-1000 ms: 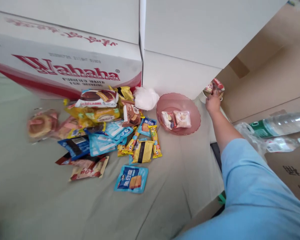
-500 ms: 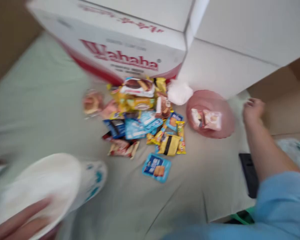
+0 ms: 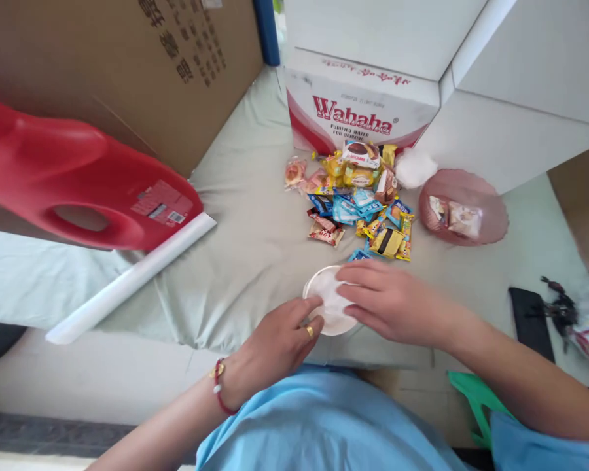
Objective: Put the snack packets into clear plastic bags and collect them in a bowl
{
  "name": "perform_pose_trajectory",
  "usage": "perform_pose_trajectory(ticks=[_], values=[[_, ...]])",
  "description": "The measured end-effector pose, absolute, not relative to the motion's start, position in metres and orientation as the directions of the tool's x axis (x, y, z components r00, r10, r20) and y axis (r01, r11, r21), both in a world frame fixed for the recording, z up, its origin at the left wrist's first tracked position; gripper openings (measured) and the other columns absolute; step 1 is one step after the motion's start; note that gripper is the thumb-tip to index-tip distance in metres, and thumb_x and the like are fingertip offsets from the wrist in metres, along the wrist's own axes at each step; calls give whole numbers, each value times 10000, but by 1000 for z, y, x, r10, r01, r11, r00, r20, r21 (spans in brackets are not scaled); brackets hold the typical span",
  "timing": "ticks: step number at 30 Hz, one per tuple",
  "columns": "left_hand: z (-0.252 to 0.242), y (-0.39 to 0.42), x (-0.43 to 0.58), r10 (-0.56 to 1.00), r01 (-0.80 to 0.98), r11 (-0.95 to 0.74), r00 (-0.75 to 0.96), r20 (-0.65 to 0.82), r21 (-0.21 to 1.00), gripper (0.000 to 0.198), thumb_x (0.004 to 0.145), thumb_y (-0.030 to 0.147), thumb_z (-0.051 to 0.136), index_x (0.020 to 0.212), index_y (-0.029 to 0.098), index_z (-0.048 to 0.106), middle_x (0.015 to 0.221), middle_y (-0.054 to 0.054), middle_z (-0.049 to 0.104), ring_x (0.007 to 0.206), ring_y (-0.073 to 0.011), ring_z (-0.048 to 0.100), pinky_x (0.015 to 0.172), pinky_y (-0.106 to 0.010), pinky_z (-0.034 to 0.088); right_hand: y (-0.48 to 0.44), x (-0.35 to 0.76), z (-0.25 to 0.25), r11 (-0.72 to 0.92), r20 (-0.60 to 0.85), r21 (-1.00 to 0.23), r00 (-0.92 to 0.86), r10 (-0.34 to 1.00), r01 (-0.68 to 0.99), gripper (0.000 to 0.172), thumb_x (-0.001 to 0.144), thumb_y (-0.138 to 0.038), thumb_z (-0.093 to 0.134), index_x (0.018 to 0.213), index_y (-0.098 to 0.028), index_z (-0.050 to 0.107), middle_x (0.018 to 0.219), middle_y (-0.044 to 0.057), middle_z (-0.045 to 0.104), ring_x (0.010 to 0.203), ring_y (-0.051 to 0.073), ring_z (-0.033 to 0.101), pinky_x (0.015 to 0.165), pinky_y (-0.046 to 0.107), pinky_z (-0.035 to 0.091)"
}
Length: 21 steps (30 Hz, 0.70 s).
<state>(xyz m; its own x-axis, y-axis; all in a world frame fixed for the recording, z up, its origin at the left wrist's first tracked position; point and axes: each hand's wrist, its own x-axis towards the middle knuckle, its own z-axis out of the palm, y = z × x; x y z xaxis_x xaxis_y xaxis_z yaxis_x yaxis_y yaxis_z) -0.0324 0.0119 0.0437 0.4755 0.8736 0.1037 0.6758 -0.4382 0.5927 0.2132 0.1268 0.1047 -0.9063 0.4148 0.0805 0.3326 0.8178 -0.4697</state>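
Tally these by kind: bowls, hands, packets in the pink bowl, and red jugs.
Bowls: 2 (white bowl, pink bowl)
Hands: 2 (left hand, right hand)
Packets visible in the pink bowl: 2
Red jug: 1
Total: 7

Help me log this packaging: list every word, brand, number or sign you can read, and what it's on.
"Wahaha®": white-and-red carton.
"PURIFIED WATER FOR DRINKING": same carton, below the brand.
Small print above the brand and upside-down red characters: not surely readable.
Brown cardboard box: dark characters, too slanted to read surely.
Red container, with barcode sticker, and snack wrappers: too small or blurred.
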Motion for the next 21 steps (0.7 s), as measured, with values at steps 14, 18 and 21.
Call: perform_pose_trajectory(ticks=[14, 18, 21], values=[[1, -16, -41, 887, 760, -428, 249, 389, 489, 176, 979, 115, 538, 1096, 201, 638, 1417, -152, 515, 1136, -228, 613, 813, -318, 632, 111, 114, 74, 767, -507, -149, -715, 482, 624, 327, 882, -318, 718, 1134, -117, 775, 1180, 198, 775, 1040, 331, 755, 804, 361, 587], [0, -13, -41, 906, 718, -395, 200, 374, 573, 306, 998, 133, 553, 1279, 242, 604, 1440, -146, 463, 1231, -240, 616, 902, -345, 649, 111, 138, 70, 672, -388, -298, -730, 563, 678, 323, 872, -332, 721, 1144, -165, 774, 1132, 148, 790, 1020, 303, 747, 811, 337, 551], [2, -7, -37, 876, 633, -467, 235, 421, 618, 408, 1005, 110, 550, 1377, 277, 564, 1455, -142, 456, 1305, -244, 594, 920, -327, 649, 111, 165, 67, 553, -258, -509, -730, 633, 659, 372, 849, -348, 777, 1178, -177, 754, 1141, 124, 782, 1012, 270, 731, 871, 339, 534]])
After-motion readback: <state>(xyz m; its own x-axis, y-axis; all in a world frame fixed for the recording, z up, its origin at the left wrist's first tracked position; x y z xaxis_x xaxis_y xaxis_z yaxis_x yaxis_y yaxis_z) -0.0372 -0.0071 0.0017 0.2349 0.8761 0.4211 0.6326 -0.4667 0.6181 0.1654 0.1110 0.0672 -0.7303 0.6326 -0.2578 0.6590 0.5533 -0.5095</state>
